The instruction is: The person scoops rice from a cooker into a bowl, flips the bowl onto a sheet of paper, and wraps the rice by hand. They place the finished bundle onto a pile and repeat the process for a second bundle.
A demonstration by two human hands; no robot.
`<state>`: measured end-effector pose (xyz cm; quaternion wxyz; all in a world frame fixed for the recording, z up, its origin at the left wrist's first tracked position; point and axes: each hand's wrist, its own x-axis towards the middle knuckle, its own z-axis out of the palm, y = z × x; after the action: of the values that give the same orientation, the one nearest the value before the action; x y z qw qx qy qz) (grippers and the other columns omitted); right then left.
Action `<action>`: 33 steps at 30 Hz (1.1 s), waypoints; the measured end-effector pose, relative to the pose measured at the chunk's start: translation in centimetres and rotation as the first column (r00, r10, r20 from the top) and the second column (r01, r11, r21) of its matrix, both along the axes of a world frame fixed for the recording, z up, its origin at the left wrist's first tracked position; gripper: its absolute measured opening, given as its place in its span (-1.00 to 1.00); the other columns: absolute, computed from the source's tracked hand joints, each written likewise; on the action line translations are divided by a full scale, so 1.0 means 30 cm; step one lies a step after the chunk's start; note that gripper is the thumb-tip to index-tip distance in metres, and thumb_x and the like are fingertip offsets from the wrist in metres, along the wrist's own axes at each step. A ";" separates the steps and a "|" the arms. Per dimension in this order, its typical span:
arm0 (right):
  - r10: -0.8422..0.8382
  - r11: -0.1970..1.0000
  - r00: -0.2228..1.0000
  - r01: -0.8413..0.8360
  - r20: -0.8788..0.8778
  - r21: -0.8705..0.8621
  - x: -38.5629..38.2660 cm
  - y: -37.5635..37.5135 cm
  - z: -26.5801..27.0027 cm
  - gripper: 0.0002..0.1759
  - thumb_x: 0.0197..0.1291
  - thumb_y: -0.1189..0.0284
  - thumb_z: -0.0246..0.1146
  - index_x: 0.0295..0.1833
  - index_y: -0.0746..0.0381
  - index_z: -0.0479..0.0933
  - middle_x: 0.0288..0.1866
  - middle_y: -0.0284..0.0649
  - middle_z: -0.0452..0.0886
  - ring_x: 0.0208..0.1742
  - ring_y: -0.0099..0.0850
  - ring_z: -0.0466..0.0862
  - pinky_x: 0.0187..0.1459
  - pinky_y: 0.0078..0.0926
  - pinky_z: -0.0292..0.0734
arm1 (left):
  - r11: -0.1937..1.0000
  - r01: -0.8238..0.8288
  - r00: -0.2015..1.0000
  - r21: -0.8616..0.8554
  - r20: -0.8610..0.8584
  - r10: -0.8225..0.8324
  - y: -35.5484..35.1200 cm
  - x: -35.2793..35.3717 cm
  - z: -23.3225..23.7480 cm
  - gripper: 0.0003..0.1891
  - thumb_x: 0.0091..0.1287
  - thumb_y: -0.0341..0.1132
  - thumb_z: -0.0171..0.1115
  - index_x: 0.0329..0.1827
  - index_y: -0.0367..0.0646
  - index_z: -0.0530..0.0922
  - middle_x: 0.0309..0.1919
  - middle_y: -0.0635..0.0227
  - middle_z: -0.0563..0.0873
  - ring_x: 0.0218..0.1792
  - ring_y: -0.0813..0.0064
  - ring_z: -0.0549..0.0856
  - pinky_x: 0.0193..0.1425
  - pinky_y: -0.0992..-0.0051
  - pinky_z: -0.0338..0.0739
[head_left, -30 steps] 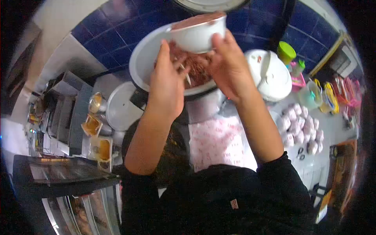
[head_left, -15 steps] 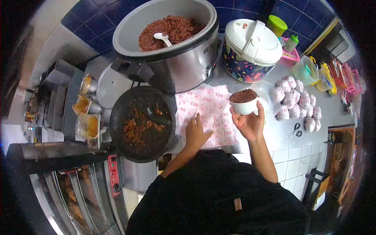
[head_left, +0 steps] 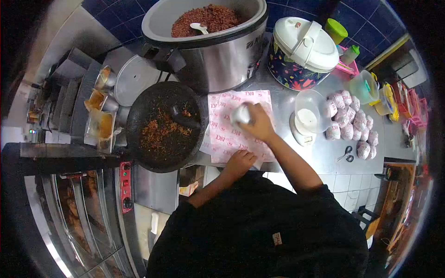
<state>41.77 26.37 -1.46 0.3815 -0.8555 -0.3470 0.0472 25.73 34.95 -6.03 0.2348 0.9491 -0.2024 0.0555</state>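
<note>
My right hand (head_left: 259, 123) grips a white cup (head_left: 241, 115), tipped over above the stack of pink-printed wrapping paper (head_left: 222, 139). The cup's mouth and whatever is under it are hidden, and the cup is slightly blurred. At the paper's near edge, my left hand (head_left: 241, 163) rests with its fingers stretched over the sheet. Left of the paper sits a dark stone mortar (head_left: 139, 153) with reddish-brown crumbs and a pestle (head_left: 183, 118). Behind stands a large cooker (head_left: 218, 65) holding reddish-brown rice (head_left: 211, 17) and a white scoop (head_left: 199, 28).
A clear bowl (head_left: 311, 104) sits on a white scale (head_left: 301, 134) to the right. Farther right are several wrapped bundles (head_left: 345, 118) and scissors (head_left: 346, 154). A flowered rice cooker (head_left: 296, 65) stands behind; containers of sauce (head_left: 99, 123) sit at the far left.
My right hand has swung left from beside the paper to over it, turning the rice-filled cup over. My left hand has slid back to the near edge. The clear bowl and scale are now uncovered.
</note>
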 end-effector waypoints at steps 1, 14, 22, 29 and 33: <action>0.110 0.980 0.994 -0.110 -0.012 -0.166 -0.029 0.005 -0.006 -0.21 -0.11 0.06 0.39 0.27 0.12 0.36 0.04 0.04 0.43 -0.01 -0.02 0.51 0.04 -0.16 0.48 | 0.999 0.023 0.992 0.044 -0.124 -0.017 -0.001 -0.006 -0.006 -0.70 0.16 -0.39 0.09 -0.05 -0.20 0.58 -0.10 0.22 0.65 -0.01 0.23 0.61 0.13 0.31 0.51; -0.134 0.973 0.991 0.126 0.026 0.192 -0.007 -0.085 0.042 -0.13 -0.10 0.22 0.45 0.38 0.09 0.28 0.14 0.07 0.37 0.14 -0.03 0.43 0.15 -0.17 0.39 | 1.000 -0.011 0.991 -0.022 0.135 0.014 -0.003 -0.025 -0.056 -0.75 0.10 -0.37 0.13 -0.16 -0.19 0.60 -0.19 0.30 0.65 -0.13 0.32 0.64 -0.06 0.34 0.57; -0.786 0.606 0.611 0.736 0.090 0.300 0.147 -0.559 0.061 -0.22 -0.15 0.47 0.37 0.30 0.10 0.33 0.24 0.16 0.16 0.27 0.02 0.23 0.26 -0.09 0.20 | 0.965 -0.201 0.978 0.171 0.097 0.186 0.234 -0.115 0.019 -0.75 0.13 -0.38 0.13 -0.13 -0.18 0.60 -0.11 0.30 0.64 0.07 0.31 0.56 0.19 0.24 0.41; -0.622 0.735 0.628 0.674 0.468 0.072 0.069 -0.508 0.092 -0.23 -0.24 0.65 0.20 0.26 0.06 0.39 0.29 0.16 0.27 0.35 0.11 0.25 0.31 -0.05 0.18 | 0.993 -0.099 0.971 0.065 0.225 0.082 0.235 -0.031 0.117 -0.73 0.09 -0.40 0.18 -0.11 -0.08 0.63 -0.17 0.37 0.63 -0.07 0.35 0.61 0.09 0.34 0.45; 0.089 0.971 0.966 -0.029 -0.243 0.239 -0.088 -0.329 0.074 -0.68 -0.20 0.75 0.11 -0.24 0.28 0.53 -0.25 -0.07 0.59 -0.14 -0.10 0.61 -0.10 -0.32 0.52 | 0.993 -0.006 0.969 0.114 0.245 -0.022 0.227 0.047 0.148 -0.71 0.09 -0.39 0.20 -0.08 -0.04 0.63 -0.22 0.41 0.62 -0.13 0.40 0.60 0.00 0.38 0.45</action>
<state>39.14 16.51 0.75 0.5187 -0.7810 -0.3242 0.1258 27.15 41.74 -1.60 0.1537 0.9459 -0.2365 0.1603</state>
